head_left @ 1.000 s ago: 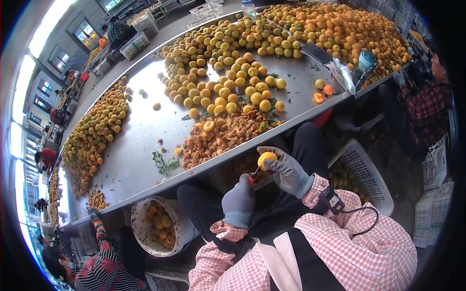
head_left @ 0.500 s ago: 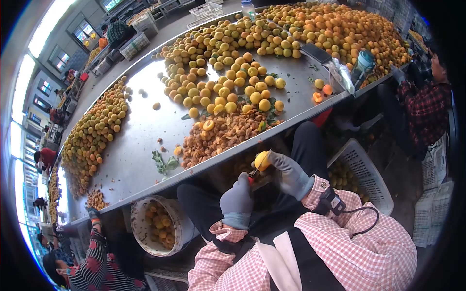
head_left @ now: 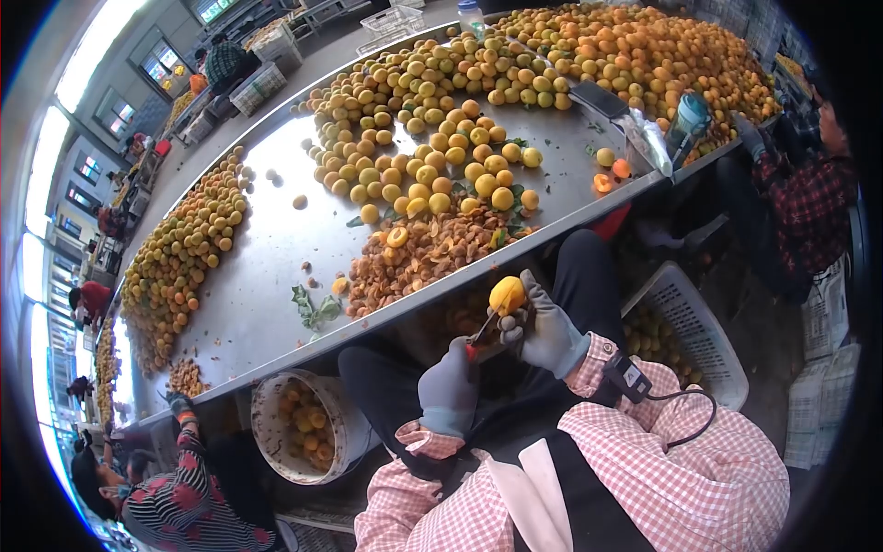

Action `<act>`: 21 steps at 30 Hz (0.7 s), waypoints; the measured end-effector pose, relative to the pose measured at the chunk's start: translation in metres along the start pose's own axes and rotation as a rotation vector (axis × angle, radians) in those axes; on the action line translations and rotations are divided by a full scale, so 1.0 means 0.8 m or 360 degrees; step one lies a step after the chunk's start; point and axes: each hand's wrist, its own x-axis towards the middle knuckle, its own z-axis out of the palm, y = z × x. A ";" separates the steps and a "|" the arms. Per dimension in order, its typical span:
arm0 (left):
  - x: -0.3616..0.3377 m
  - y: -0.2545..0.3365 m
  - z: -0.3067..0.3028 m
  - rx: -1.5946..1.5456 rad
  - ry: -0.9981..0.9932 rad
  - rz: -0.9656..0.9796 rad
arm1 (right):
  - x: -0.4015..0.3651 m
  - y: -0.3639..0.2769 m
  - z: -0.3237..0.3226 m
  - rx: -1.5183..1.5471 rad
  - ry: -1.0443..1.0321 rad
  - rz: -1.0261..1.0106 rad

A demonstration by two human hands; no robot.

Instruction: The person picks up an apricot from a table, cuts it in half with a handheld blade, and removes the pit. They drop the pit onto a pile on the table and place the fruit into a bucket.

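Note:
In the head view my gloved left hand [head_left: 448,388] is closed around a small knife [head_left: 472,351] with a red handle and a thin metal blade. The blade points up toward a yellow-orange apricot [head_left: 507,294], its tip right at the fruit's lower side. My gloved right hand [head_left: 552,337] grips this apricot in its fingertips, with the thumb raised beside it. Both hands are over my lap, just in front of the metal table [head_left: 276,276]. On the table's near edge lies a brown heap of apricot pits [head_left: 409,267], with a cut apricot [head_left: 396,237] on top.
Whole apricots [head_left: 432,170] spread behind the pits, with bigger piles at left and back right. A white bucket [head_left: 267,437] of apricots stands by my left knee, a white crate [head_left: 704,340] at my right. A bottle [head_left: 690,118] rests at the edge. Co-workers [head_left: 189,492] sit on both sides.
The right hand has turned the apricot and lowered it slightly to the right, its thumb now lifted. More of the knife blade shows. The left hand has barely moved.

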 end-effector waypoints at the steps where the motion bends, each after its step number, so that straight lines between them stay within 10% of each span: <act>1: -0.003 -0.001 -0.002 -0.0152 -0.0091 -0.0064 | 0.000 -0.003 0.003 0.0003 0.0089 -0.0045; 12: 0.029 0.024 -0.024 -0.1567 -0.0013 -0.0302 | -0.009 0.000 0.033 -0.0791 0.0402 0.0010; 21: 0.047 0.037 -0.030 -0.1025 -0.0085 0.0064 | -0.015 0.010 0.060 -0.1448 0.0334 -0.0311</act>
